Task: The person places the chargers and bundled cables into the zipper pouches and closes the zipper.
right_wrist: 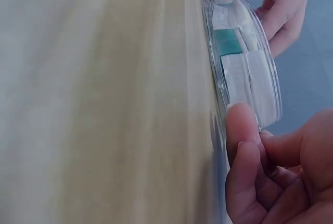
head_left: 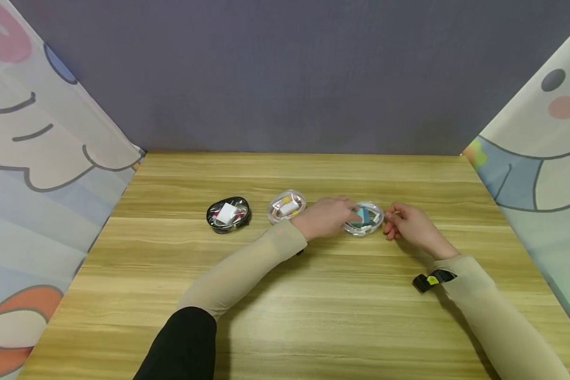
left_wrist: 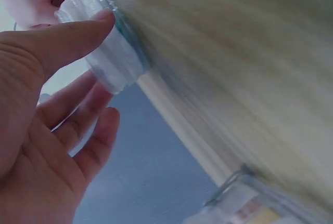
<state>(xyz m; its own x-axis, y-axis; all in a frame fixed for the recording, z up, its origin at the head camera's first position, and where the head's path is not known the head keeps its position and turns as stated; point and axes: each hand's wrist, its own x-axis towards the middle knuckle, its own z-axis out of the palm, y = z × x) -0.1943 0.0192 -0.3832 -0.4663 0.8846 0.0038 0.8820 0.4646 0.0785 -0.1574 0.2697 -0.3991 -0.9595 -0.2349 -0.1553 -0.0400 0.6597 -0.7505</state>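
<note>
A clear oval zip pouch (head_left: 375, 211) with a teal piece and white items inside lies on the wooden table, right of the middle. My left hand (head_left: 330, 216) reaches over from the left and grips it, thumb on one side and fingers on the other, as the left wrist view shows. At the pouch's right end my right hand (head_left: 410, 226) has thumb and index finger pinched together on its small zipper pull (right_wrist: 261, 128), mostly hidden by the fingertips. In the right wrist view the teal piece (right_wrist: 228, 42) shows through the pouch's clear side.
Left of my left hand lies a second clear pouch (head_left: 276, 214) with white and yellow contents. Farther left is a black-edged pouch (head_left: 228, 214) holding a white item. A grey panel (head_left: 285, 79) rises behind the table (head_left: 313, 316), and printed cloth (head_left: 541, 158) hangs at both sides.
</note>
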